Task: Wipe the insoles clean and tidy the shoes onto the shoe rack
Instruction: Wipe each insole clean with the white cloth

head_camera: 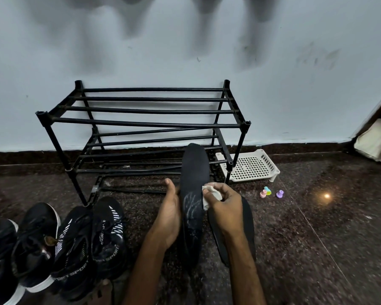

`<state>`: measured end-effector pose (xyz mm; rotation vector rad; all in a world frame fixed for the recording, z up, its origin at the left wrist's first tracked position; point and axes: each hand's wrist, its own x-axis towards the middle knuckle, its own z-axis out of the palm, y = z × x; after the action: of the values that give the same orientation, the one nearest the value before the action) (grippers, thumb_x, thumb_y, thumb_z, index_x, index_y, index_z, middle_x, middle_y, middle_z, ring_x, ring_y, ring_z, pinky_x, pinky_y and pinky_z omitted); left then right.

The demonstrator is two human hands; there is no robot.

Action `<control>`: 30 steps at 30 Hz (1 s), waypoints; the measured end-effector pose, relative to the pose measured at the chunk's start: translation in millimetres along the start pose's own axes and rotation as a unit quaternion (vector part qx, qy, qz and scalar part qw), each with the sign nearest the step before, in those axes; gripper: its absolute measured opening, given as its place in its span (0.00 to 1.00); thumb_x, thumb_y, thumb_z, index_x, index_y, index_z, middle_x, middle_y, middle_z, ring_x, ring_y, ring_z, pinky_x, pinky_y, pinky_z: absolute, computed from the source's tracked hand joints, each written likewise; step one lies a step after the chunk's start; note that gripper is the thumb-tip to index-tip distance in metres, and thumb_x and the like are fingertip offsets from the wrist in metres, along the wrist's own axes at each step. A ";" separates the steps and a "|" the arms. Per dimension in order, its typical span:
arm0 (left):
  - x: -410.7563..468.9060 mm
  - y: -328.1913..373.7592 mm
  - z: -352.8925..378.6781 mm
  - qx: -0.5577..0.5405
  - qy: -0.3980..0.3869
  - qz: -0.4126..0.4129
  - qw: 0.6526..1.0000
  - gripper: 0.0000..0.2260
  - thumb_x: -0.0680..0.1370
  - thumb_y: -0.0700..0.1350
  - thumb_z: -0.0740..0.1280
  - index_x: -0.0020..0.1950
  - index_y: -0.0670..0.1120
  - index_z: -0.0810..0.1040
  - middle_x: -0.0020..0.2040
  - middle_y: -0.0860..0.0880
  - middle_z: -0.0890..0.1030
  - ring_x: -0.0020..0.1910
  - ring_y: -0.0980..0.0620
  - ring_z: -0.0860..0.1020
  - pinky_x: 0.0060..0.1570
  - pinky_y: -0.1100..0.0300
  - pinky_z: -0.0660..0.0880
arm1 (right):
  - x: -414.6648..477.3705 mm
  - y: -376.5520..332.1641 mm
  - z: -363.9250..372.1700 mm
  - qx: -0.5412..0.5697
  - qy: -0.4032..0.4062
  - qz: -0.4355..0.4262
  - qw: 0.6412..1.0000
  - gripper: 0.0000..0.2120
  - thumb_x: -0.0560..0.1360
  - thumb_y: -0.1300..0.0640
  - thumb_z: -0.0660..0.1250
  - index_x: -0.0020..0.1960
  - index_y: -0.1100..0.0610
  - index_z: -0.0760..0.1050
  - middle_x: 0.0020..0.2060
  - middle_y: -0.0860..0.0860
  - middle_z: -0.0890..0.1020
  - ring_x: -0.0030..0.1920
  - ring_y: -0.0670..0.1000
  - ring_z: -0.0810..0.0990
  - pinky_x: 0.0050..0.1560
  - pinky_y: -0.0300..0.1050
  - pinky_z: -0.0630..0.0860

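Note:
My left hand (168, 216) grips the left edge of a black insole (194, 172), holding it up lengthwise with the toe end pointing at the rack. My right hand (222, 205) pinches a small white wipe (210, 193) against the insole's right side, where pale streaks show on the heel part. A second black insole (249, 227) lies on the floor under my right forearm. Several black sports shoes (73, 245) stand in a row at the lower left. The black bar-frame shoe rack (141, 124) stands against the wall and carries nothing.
A white perforated plastic tray (251, 166) lies on the floor right of the rack. Small pastel plastic pieces (271, 193) sit in front of it. A cloth-covered object (376, 142) leans at the far right. The floor is dark speckled stone.

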<state>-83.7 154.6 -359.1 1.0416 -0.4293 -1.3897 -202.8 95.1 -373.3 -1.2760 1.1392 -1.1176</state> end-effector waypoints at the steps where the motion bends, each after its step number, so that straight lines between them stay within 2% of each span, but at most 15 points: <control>1: -0.3 -0.3 1.3 -0.018 -0.008 -0.012 1.000 0.33 0.80 0.64 0.46 0.57 0.42 0.82 0.56 0.41 0.84 0.52 0.46 0.84 0.51 0.51 0.82 | 1.4 -0.7 1.8 0.010 0.016 0.005 1.000 0.03 0.71 0.57 0.75 0.45 0.53 0.82 0.40 0.52 0.86 0.42 0.53 0.85 0.45 0.56 0.83; 3: 0.4 -3.4 3.2 -0.058 -0.024 -0.038 0.997 0.34 0.79 0.66 0.50 0.56 0.41 0.84 0.59 0.39 0.82 0.55 0.44 0.83 0.60 0.46 0.76 | 1.5 -4.5 6.3 0.016 0.023 0.010 1.000 0.03 0.72 0.56 0.74 0.45 0.52 0.82 0.39 0.52 0.86 0.42 0.56 0.85 0.42 0.59 0.83; 5: 3.0 -8.4 1.2 -0.088 -0.027 -0.055 0.994 0.35 0.77 0.68 0.52 0.57 0.41 0.84 0.60 0.39 0.81 0.57 0.44 0.81 0.66 0.47 0.71 | -1.4 -7.5 9.9 -0.025 0.020 -0.021 0.999 0.02 0.72 0.56 0.74 0.45 0.51 0.82 0.40 0.49 0.86 0.43 0.52 0.85 0.45 0.55 0.83; 9: 7.2 -11.8 1.9 -0.080 -0.005 -0.038 0.996 0.36 0.78 0.68 0.51 0.56 0.41 0.85 0.59 0.39 0.82 0.57 0.43 0.82 0.65 0.48 0.72 | -8.9 -14.6 9.6 -0.142 0.058 -0.119 0.981 0.05 0.73 0.56 0.74 0.44 0.46 0.81 0.44 0.43 0.83 0.47 0.41 0.81 0.51 0.41 0.78; 10: 7.3 -11.0 1.9 -0.073 -0.001 -0.032 0.997 0.35 0.78 0.68 0.51 0.57 0.41 0.84 0.58 0.38 0.82 0.55 0.43 0.82 0.62 0.48 0.74 | -9.9 -17.1 9.2 -0.148 0.070 -0.133 0.977 0.06 0.73 0.56 0.74 0.46 0.46 0.81 0.45 0.43 0.82 0.47 0.40 0.80 0.51 0.39 0.77; 12: 7.7 -9.9 0.9 -0.065 0.006 -0.014 0.998 0.33 0.79 0.66 0.50 0.59 0.43 0.82 0.55 0.38 0.83 0.47 0.43 0.83 0.47 0.51 0.79 | -10.3 -18.9 7.4 -0.149 0.083 -0.138 0.976 0.05 0.73 0.56 0.74 0.46 0.47 0.82 0.44 0.42 0.82 0.46 0.39 0.79 0.50 0.37 0.77; 14: 8.9 -10.3 -2.0 -0.056 0.004 -0.004 0.998 0.32 0.80 0.66 0.49 0.62 0.44 0.80 0.53 0.38 0.84 0.42 0.44 0.81 0.38 0.54 0.79 | -9.2 -17.4 4.4 -0.161 0.087 -0.127 0.975 0.03 0.74 0.55 0.73 0.47 0.49 0.82 0.43 0.43 0.83 0.45 0.39 0.80 0.49 0.39 0.77; 18: 9.8 -9.6 -4.8 -0.067 -0.034 -0.033 0.997 0.34 0.78 0.68 0.52 0.60 0.41 0.82 0.48 0.37 0.82 0.35 0.44 0.79 0.35 0.55 0.77 | -6.6 -16.8 0.6 -0.144 0.079 -0.115 0.980 0.03 0.74 0.55 0.72 0.48 0.50 0.83 0.42 0.42 0.84 0.44 0.40 0.82 0.47 0.41 0.79; 23: 4.9 -3.4 -15.3 -0.101 -0.086 -0.055 0.990 0.31 0.79 0.64 0.54 0.57 0.41 0.84 0.54 0.39 0.83 0.44 0.45 0.83 0.40 0.50 0.81 | -2.2 -17.3 -3.5 -0.143 -0.001 -0.106 0.984 0.04 0.74 0.56 0.72 0.48 0.50 0.83 0.44 0.43 0.85 0.46 0.41 0.83 0.48 0.42 0.80; 25: 5.1 -2.5 -17.9 -0.107 -0.084 -0.045 0.990 0.29 0.80 0.62 0.54 0.60 0.41 0.82 0.55 0.40 0.83 0.46 0.45 0.84 0.40 0.49 0.81 | -3.1 -16.8 -3.7 -0.139 0.027 -0.124 0.982 0.05 0.74 0.56 0.73 0.49 0.49 0.83 0.45 0.43 0.85 0.47 0.41 0.82 0.49 0.40 0.79; 28: 8.9 -3.8 -18.7 -0.088 -0.057 -0.010 0.994 0.26 0.80 0.61 0.54 0.68 0.44 0.75 0.62 0.40 0.81 0.52 0.44 0.83 0.43 0.49 0.80 | -5.2 -18.3 0.4 -0.169 0.079 -0.183 0.965 0.06 0.74 0.58 0.73 0.49 0.51 0.83 0.46 0.42 0.83 0.48 0.39 0.81 0.49 0.30 0.75; 30: 10.4 -5.3 -16.8 -0.085 -0.040 -0.020 0.995 0.28 0.77 0.62 0.57 0.67 0.43 0.76 0.63 0.39 0.80 0.54 0.43 0.82 0.47 0.49 0.80 | -5.8 -19.4 5.3 -0.195 0.077 -0.208 0.955 0.06 0.74 0.59 0.73 0.51 0.52 0.83 0.46 0.43 0.83 0.48 0.39 0.80 0.49 0.29 0.74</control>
<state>-71.7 151.5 -375.3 0.8622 -0.3434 -1.4816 -197.8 101.5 -354.1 -1.8234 1.2842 -1.3610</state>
